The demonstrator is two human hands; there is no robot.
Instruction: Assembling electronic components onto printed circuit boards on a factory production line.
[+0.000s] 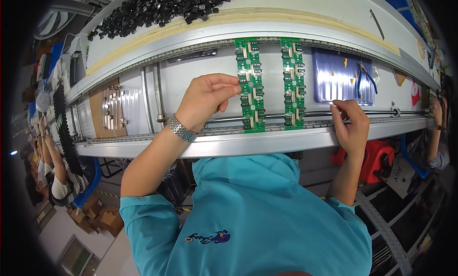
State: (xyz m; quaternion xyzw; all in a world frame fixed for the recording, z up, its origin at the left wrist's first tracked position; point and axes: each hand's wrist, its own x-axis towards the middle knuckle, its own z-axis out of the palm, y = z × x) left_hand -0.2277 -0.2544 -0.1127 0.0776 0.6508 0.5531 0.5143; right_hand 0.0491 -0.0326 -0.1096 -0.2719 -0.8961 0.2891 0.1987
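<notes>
Two long green circuit boards lie across the rails, a left board point(250, 97) and a right board point(293, 96), both lined with black and pale connectors. My left hand point(207, 96), with a metal watch on its wrist, is closed in a pinch at the left board's left edge. Whatever sits between its fingertips is too small to make out. Over the near rail, to the right of the right board, my right hand point(352, 126) is bent with thumb and forefinger tips close together. Anything held there cannot be made out.
Black small parts point(162, 9) are heaped beyond the far rail point(200, 32). A clear blue-tinted tray point(329, 80) with pliers point(366, 78) lies right of the boards. At left is a brown sheet with small metallic pieces point(113, 107). Other people work at both sides.
</notes>
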